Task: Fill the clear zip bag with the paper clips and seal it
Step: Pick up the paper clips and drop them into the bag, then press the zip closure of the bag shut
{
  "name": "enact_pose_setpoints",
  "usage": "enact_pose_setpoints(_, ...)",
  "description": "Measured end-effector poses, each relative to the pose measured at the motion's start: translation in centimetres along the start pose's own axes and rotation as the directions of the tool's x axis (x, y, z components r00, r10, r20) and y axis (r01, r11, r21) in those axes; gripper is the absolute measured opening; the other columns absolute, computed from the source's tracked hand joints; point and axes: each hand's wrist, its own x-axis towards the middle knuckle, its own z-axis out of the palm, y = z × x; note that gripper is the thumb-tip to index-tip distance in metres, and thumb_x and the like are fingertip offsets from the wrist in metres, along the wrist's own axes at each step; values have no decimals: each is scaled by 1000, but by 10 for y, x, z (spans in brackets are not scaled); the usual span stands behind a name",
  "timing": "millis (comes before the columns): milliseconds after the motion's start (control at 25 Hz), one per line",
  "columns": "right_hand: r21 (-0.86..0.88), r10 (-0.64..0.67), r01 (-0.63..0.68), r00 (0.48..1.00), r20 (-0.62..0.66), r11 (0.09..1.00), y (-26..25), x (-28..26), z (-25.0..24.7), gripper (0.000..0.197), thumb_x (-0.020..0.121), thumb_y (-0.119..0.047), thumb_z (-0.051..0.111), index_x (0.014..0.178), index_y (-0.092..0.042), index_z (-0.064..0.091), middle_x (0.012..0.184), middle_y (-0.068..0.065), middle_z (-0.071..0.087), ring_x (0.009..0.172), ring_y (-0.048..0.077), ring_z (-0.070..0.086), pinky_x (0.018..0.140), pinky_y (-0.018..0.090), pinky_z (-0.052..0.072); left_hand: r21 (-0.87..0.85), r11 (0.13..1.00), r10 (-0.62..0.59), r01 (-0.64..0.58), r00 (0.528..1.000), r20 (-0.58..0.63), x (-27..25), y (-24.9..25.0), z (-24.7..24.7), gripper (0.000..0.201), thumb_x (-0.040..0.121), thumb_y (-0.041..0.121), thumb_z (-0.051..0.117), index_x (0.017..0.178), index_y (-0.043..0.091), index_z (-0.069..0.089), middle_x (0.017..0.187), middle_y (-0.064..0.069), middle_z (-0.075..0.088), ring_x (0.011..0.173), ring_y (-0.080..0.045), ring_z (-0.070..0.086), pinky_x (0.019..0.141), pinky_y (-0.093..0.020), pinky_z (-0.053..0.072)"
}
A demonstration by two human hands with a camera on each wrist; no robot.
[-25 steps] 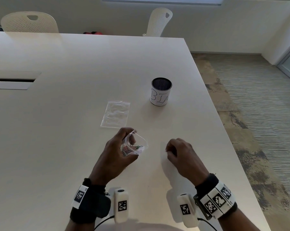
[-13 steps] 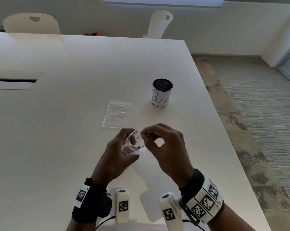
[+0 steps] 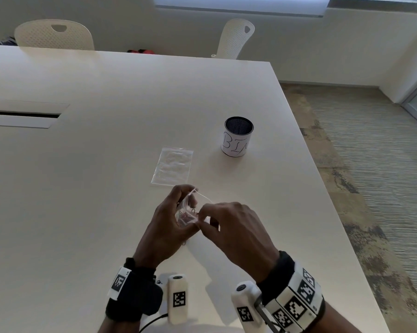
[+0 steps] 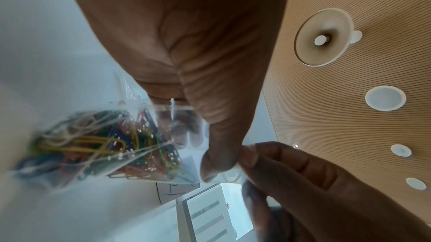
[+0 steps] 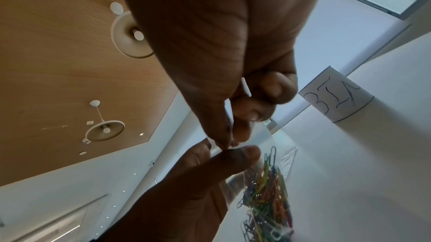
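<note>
Clear zip bag (image 3: 187, 213) w/ paper clips (image 4: 104, 146) held above counter's (image 3: 106, 188) near edge; left hand (image 3: 165, 227) grips its side, right hand (image 3: 236, 233) pinches the mouth. Best: press lips together, slide along strip end to end.

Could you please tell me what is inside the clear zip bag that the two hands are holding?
The clear zip bag holds a tangled heap of coloured paper clips. The left hand and right hand pinch its top edge, hiding whether the zip is closed.

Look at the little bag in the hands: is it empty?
No, the clear zip bag held by the left hand holds a heap of colourful paper clips.
</note>
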Motion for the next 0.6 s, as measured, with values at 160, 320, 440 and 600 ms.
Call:
enact_pose_setpoints(160, -18, 13, -15, 998, -60, 1000, 5, 5, -2, 15, 99, -34, 63, 93, -24, 73, 87, -4, 74, 67, 15, 65, 65, 31, 53, -88, 996, -21, 21, 1000, -4, -4, -1, -9, 68, 86, 35, 84, 144, 28, 50, 117, 7, 66, 108, -15, 73, 89, -24, 62)
enact_pose_setpoints(320, 192, 33, -9, 992, -118, 981, 18, 14, -5, 7, 95, -16, 71, 93, -20, 75, 86, -5, 75, 73, 14, 67, 72, 39, 58, -276, 961, -78, 34, 985, -152, 0, -2, -22, 38, 103, 35, 64, 136, 17, 64, 113, 2, 78, 115, -12, 72, 103, -19, 53)
enact_pose_setpoints(440, 252, 7, 26, 992, -127, 967, 25, 19, -7, 7, 95, -13, 71, 94, -17, 76, 85, -4, 74, 75, 14, 69, 73, 40, 58, -269, 963, -84, 21, 971, -225, 2, -5, -21, 12, 104, 7, 68, 114, 11, 74, 105, -2, 82, 103, -14, 77, 97, -19, 57)
enact_pose_setpoints(600, 260, -50, 79, 992, -116, 962, 31, 19, -17, 4, 93, -16, 77, 89, -17, 75, 86, -6, 70, 74, 14, 68, 72, 38, 57, -258, 966, -71, 7, 968, -241, 2, -2, -21, 3, 96, 9, 75, 98, 11, 75, 97, -5, 82, 95, -12, 77, 95, -20, 58)
